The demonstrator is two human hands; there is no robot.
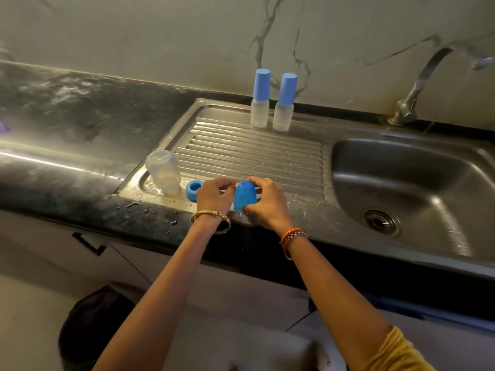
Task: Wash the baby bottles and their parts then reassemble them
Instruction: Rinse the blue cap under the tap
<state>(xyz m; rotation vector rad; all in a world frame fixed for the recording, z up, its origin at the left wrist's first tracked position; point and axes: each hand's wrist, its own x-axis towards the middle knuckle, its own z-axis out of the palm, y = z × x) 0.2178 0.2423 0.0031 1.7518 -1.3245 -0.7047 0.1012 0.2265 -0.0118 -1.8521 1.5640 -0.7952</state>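
I see wet dark counter (80, 116) | steel drainboard (254, 153), sink (401, 183), marble wall | right hand (265, 202) grips blue cap (245, 196) | left hand (214, 195) fingers curled, contents unclear

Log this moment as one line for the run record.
stage: reassembly | right hand: holds blue cap | left hand: fingers curled beside cap | open bottle, blue ring: on drainboard | capped bottles: two

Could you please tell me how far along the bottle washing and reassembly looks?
Two capped bottles stand assembled at the back of the drainboard. The right hand holds a blue cap, the left hand beside it. Left: the open bottle and blue ring.
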